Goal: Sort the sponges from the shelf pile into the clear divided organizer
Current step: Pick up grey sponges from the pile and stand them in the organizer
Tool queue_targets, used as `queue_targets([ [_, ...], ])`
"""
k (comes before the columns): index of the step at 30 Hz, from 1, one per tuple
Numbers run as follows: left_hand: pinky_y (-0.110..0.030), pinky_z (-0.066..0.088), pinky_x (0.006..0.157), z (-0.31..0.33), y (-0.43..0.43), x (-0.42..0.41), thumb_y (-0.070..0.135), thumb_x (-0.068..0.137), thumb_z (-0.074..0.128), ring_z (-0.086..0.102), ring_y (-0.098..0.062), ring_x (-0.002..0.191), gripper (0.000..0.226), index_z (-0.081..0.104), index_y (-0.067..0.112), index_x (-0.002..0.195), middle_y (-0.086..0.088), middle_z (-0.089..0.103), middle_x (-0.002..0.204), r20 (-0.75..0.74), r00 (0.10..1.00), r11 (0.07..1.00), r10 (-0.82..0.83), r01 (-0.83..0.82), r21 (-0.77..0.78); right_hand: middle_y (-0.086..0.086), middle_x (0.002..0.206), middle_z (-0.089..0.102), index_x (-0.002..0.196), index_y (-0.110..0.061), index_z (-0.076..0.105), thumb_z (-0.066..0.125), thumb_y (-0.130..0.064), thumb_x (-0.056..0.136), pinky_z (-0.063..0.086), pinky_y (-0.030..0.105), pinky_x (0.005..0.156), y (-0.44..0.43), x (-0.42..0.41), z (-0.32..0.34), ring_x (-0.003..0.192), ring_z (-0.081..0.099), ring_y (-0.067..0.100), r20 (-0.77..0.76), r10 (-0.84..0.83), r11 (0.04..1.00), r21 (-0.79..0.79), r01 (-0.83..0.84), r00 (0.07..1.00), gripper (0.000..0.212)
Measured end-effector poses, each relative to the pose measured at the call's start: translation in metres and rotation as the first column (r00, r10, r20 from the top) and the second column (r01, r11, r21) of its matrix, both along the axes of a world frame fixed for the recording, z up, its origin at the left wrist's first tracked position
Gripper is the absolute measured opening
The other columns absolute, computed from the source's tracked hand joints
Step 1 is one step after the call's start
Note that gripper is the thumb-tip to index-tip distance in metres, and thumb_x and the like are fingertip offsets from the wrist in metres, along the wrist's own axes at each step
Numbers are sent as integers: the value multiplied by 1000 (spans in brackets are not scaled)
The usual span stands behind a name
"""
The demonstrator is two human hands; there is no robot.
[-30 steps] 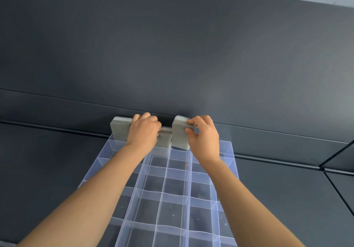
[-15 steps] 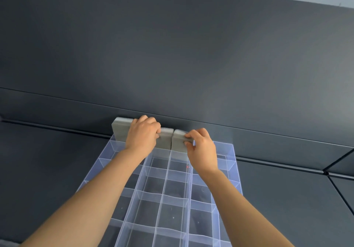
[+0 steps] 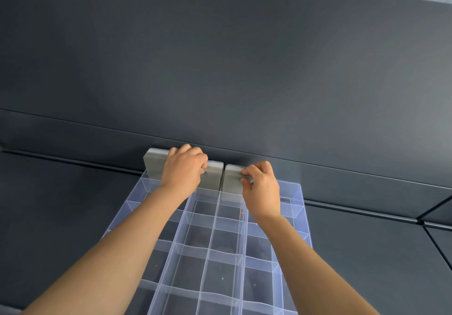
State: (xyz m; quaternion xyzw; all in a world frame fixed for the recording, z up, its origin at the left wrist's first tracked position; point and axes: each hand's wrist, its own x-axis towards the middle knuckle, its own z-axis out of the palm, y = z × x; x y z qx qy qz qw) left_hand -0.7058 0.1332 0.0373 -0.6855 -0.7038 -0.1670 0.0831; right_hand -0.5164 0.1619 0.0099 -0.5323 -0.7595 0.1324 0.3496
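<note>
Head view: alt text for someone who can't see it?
The left hand grips the left grey sponge and the right hand pinches the right grey sponge, both upright, nearly touching, at the far end of a clear divided organizer on a dark shelf.

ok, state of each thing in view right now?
left sponge: upright on edge, gripped by left hand
right sponge: upright on edge, pinched by right hand, narrow gap from left sponge
organizer: clear, open-topped, sponges at its far end

Left hand (image 3: 182, 169), right hand (image 3: 261, 188) both curled, gripping.
</note>
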Motion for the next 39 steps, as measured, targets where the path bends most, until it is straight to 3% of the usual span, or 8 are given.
queue_targets([
  [8, -31, 32, 82, 1, 2, 1, 16, 89, 60, 48, -18, 100, 8, 65, 22, 90, 10, 62, 101, -11, 1000, 1000, -18, 18, 0, 2, 102, 53, 87, -8, 68, 62, -3, 86, 38, 18, 66, 2, -2, 1, 70, 52, 16, -35, 7, 999, -31, -8, 999, 8],
  [13, -31, 32, 81, -3, 0, -1, 18, 88, 62, 48, -20, 103, 6, 65, 18, 94, 8, 63, 104, 40, 999, 999, -33, 32, 24, 3, 107, 52, 96, -9, 66, 60, -5, 87, 39, 19, 67, 0, -1, 1, 69, 50, 14, -21, 12, 998, -56, -13, 1000, 11],
  [17, -34, 35, 85, -2, -4, -2, 16, 84, 67, 50, -23, 102, 10, 67, 15, 95, 4, 62, 105, 94, 995, 998, -43, 39, 43, 3, 115, 49, 107, -13, 61, 59, -10, 88, 45, 26, 65, -3, 1, 3, 69, 53, 19, 39, 20, 997, -70, -17, 999, 19],
  [21, -34, 35, 84, 1, -10, -1, 16, 83, 69, 51, -24, 101, 13, 68, 16, 96, 1, 61, 105, 92, 994, 997, -51, 46, 61, 3, 122, 46, 123, -19, 51, 60, -17, 90, 52, 35, 68, -9, 2, 5, 83, 59, 25, 98, 14, 997, -78, -6, 995, 34],
  [28, -39, 38, 83, 4, -22, 11, 17, 81, 70, 54, -28, 101, 26, 67, 14, 107, -3, 63, 106, 57, 993, 990, -99, 93, 102, 0, 125, 49, 129, -21, 48, 57, -21, 91, 43, 29, 67, -29, 21, 5, 104, 52, 22, 197, -29, 999, -34, 37, 980, 39],
  [32, -37, 39, 90, 3, -28, 31, 23, 85, 65, 51, -24, 110, 34, 62, 16, 118, 0, 61, 117, 17, 987, 984, -161, 159, 80, 0, 124, 53, 127, -18, 49, 56, -25, 92, 46, 33, 81, -43, 46, 4, 113, 44, 22, 288, -87, 996, -8, 94, 954, 37],
  [35, -34, 36, 98, 3, -31, 55, 25, 88, 60, 47, -21, 118, 35, 59, 16, 121, 2, 57, 125, -26, 974, 973, -226, 227, 44, 0, 129, 51, 130, -18, 49, 56, -29, 92, 37, 29, 96, -56, 74, 0, 119, 43, 23, 369, -120, 992, 6, 127, 922, 41],
  [39, -31, 31, 100, 1, -34, 94, 24, 89, 58, 43, -18, 123, 34, 58, 16, 122, 4, 55, 128, -52, 945, 945, -324, 325, 20, -1, 128, 54, 129, -18, 50, 57, -30, 90, 34, 30, 98, -77, 119, -3, 118, 45, 23, 393, -206, 976, 21, 215, 896, 41],
])
